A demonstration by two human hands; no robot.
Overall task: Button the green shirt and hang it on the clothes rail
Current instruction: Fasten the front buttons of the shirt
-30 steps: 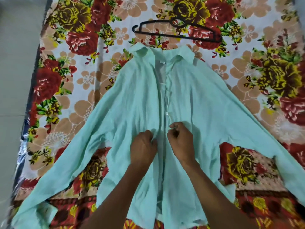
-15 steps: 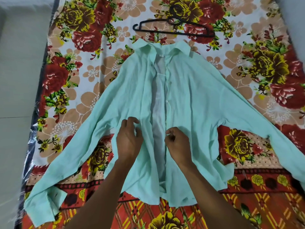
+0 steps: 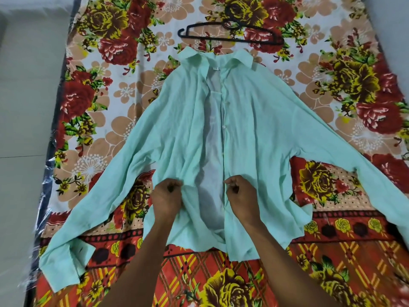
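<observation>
Head view showed a thin mint-green long-sleeved button shirt (image 3: 261,138) lying front-up on a floral red, yellow and cream bedsheet (image 3: 93,103), collar toward the far end, front unbuttoned and parted so that the paler inside back panel was exposed. The left hand (image 3: 166,197) was curled, bunching the edge of the left front panel; the right hand (image 3: 241,196) was curled at the button-bearing edge of the other panel, its fingertips tucked under and not readable, so the exact pinch could not be confirmed. Small white buttons (image 3: 224,127) were faintly discernible along that edge. A black plastic hanger (image 3: 230,34) lay on the sheet just beyond the collar, apart from it. The right sleeve ran out of frame; both forearms were cut off at the bottom edge.
</observation>
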